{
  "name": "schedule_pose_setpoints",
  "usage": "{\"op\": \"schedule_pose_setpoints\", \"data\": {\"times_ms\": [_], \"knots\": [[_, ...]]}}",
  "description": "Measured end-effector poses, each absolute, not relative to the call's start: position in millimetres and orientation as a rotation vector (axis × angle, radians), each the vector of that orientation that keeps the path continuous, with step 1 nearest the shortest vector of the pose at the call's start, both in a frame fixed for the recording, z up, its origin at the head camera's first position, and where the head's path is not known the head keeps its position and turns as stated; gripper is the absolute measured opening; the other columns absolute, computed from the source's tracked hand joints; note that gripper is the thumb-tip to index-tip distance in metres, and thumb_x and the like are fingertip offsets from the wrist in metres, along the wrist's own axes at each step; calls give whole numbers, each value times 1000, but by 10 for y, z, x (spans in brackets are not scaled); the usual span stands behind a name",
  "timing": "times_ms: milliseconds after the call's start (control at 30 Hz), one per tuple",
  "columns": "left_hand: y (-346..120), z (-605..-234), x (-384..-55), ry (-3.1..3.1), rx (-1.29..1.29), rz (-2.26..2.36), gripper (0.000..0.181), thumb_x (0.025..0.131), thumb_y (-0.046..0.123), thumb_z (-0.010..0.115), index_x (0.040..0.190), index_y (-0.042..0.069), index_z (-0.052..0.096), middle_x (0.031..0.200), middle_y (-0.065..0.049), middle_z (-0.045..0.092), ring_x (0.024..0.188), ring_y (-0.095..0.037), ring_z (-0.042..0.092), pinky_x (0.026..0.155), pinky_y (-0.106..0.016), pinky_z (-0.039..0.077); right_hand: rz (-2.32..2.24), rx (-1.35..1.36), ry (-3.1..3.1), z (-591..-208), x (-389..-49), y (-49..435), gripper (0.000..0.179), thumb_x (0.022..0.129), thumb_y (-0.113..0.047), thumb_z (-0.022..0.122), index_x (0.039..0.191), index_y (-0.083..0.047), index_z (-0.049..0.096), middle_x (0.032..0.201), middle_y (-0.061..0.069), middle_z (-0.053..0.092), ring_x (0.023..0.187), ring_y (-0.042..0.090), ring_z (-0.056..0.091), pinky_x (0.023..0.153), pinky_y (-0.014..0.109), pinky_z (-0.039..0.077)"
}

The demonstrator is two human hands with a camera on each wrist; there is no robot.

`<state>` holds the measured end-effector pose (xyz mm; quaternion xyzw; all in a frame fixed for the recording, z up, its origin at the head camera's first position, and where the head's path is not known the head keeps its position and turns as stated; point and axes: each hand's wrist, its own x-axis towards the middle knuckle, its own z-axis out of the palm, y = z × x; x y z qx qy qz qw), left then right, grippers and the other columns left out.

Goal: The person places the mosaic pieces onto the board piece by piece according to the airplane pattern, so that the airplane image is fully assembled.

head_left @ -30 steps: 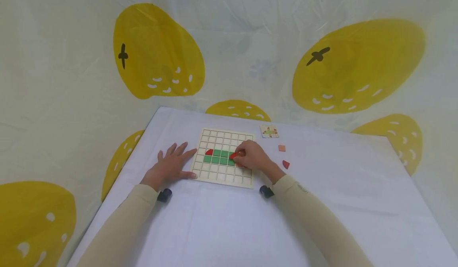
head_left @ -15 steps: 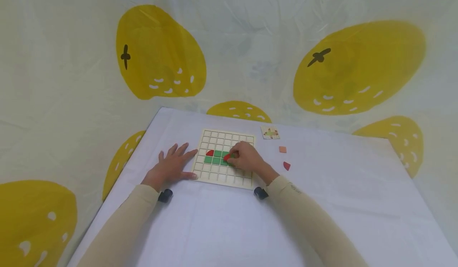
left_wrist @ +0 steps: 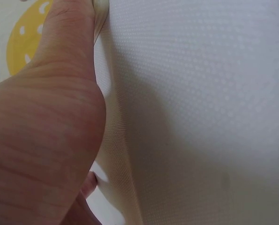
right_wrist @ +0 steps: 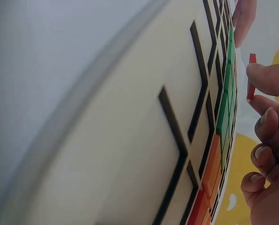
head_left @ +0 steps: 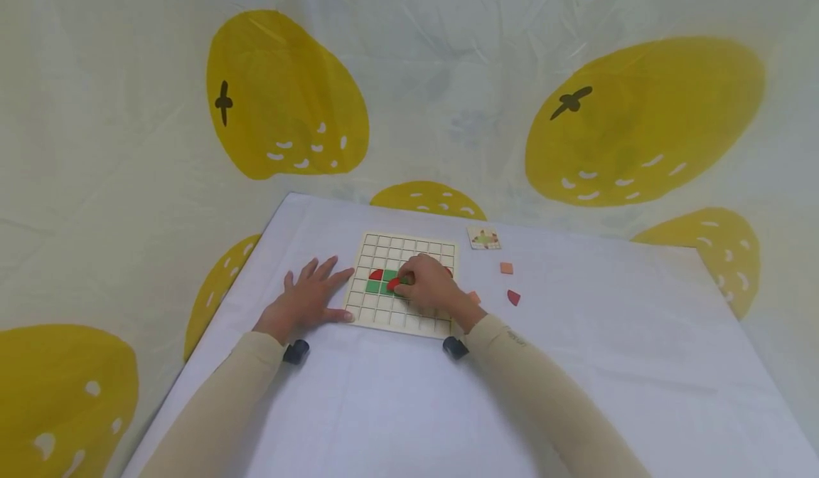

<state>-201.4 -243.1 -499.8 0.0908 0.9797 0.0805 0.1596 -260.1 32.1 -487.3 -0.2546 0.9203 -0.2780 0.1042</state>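
Note:
In the head view, my right hand [head_left: 430, 284] pinches a red quarter-circle piece [head_left: 392, 284] between thumb and fingers, over the gridded board [head_left: 397, 318]. The right wrist view shows this red piece [right_wrist: 252, 84] edge-on, raised off the board, the other fingers curled below it. Green squares [head_left: 373, 287] form rows on the board, with a red quarter-circle [head_left: 376, 274] at their left end. Orange pieces [right_wrist: 211, 161] sit beyond the green ones in the right wrist view. My left hand [head_left: 301, 304] lies with spread fingers, index fingertip and thumb at the board's left edge.
To the board's right lie an orange square [head_left: 507, 268], a red quarter-circle [head_left: 514, 297] and a small pattern card [head_left: 484, 237]. Another orange piece [head_left: 474, 297] shows beside my right wrist. White cloth covers the table [head_left: 384, 407]; a lemon-patterned curtain [head_left: 448, 94] hangs behind.
My right hand has moved left across the board with the red quarter-circle, from the right end of the green rows toward their left part. My left hand has stayed in place.

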Motion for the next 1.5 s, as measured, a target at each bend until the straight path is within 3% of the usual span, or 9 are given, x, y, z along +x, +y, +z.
{"op": "schedule_pose_setpoints", "data": {"times_ms": [367, 700, 933, 1167, 1500], "knots": [[-2437, -5023, -2031, 2807, 265, 219, 99, 84, 74, 70, 165, 41, 25, 178, -7, 12, 161, -49, 10, 116, -85, 15, -806, -765, 2713, -4932, -2586, 161, 19, 93, -30, 77, 103, -14, 79, 80, 0, 60, 90, 18, 54, 76, 30, 47], [-2449, -5032, -2050, 2806, 272, 199, 99, 83, 76, 69, 165, 41, 25, 178, -8, 12, 161, -49, 11, 115, -86, 17, -734, -806, 2724, -4893, -2596, -21, 26, 94, -30, 76, 112, -11, 79, 99, -1, 72, 94, 17, 57, 87, 32, 54], [-2437, -5003, -2037, 2810, 266, 187, 99, 83, 75, 70, 165, 42, 25, 177, -9, 14, 161, -50, 12, 114, -86, 18, -776, -785, 2713, -4931, -2603, -161, 18, 94, -28, 75, 104, -14, 80, 85, -4, 69, 92, 17, 56, 81, 30, 51], [-2423, -4947, -1999, 2821, 285, 207, 97, 84, 72, 71, 165, 39, 28, 177, -10, 16, 160, -50, 14, 114, -86, 20, -733, -795, 2752, -4971, -2597, -290, 15, 95, -27, 72, 95, -13, 77, 82, -3, 66, 89, 18, 55, 77, 30, 48], [-2444, -4959, -2007, 2828, 298, 219, 98, 83, 75, 70, 164, 38, 29, 177, -10, 17, 160, -51, 15, 114, -86, 20, -709, -717, 2742, -4984, -2563, -401, 27, 94, -32, 75, 109, -10, 78, 91, -2, 67, 93, 18, 56, 82, 30, 51]]}}
